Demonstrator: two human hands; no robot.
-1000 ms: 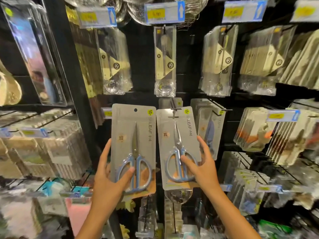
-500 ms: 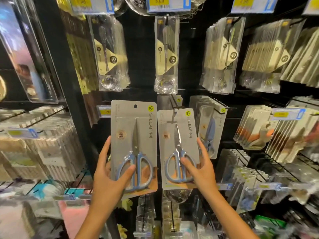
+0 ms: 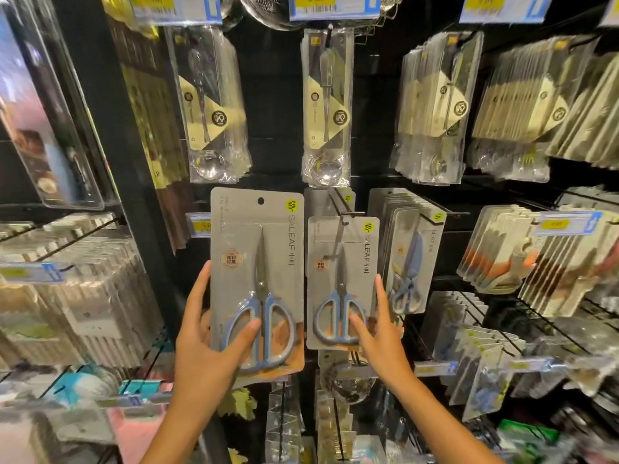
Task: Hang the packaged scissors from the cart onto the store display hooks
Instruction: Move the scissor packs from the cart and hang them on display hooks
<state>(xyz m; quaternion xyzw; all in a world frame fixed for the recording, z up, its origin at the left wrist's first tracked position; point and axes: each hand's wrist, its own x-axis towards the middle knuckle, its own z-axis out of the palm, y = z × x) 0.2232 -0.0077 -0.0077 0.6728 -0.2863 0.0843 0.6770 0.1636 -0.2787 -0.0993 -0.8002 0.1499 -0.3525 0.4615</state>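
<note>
Hanging step under way: right hand (image 3: pixel 378 333) pinches the smaller scissors card (image 3: pixel 341 283) by its lower edge, its hole apparently threaded on the wire hook (image 3: pixel 345 209); next, I judge, slide it back. Left hand (image 3: pixel 207 346) grips a larger card (image 3: pixel 256 262) unhung beside it; matte grey cardboard, glossy blister, blue loop handles.

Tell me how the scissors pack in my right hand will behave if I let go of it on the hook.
The scissors pack looks like stiff card, so it probably hangs flat. With the scissors' handles low, it may swing briefly. Right hand grips its bottom edge.
</note>
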